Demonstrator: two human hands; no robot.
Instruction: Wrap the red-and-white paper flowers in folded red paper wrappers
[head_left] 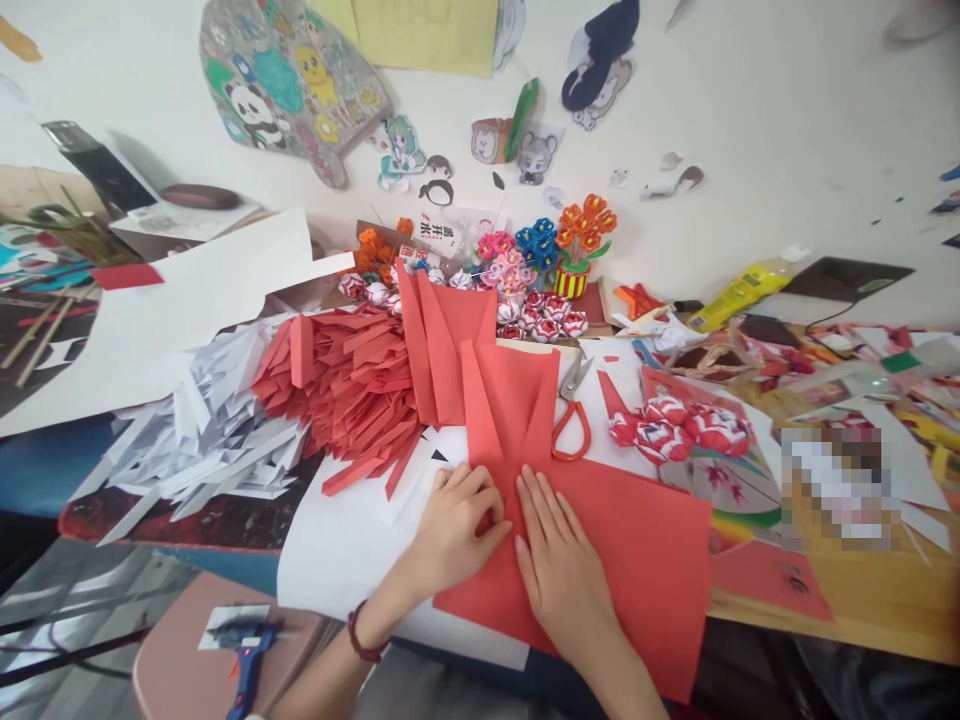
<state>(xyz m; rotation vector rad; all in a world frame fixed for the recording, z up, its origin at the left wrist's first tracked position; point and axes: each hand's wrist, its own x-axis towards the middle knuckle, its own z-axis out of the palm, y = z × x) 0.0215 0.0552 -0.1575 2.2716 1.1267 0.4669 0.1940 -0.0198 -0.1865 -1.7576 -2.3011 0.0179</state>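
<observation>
A folded red paper sheet (pixel 514 395), its sides standing up in creases, lies in front of me on top of a wider red sheet (pixel 645 540). My left hand (pixel 459 525) is curled at the near left edge of the folded sheet, fingers closed on the paper. Flat on the red paper beside it rests my right hand (pixel 559 560), its fingers stretched out and close together. Just beyond is another folded red sheet (pixel 454 340). Scissors with orange handles (pixel 572 430) lie to the right of the folds.
Piles of red paper strips (pixel 360 395) and white paper strips (pixel 217 420) cover the left side. Red-and-white paper flowers (pixel 667 430) lie at right. A blue glue gun (pixel 251 665) rests on a pink stool (pixel 176 640). A yellow bottle (pixel 742 293) leans at the back.
</observation>
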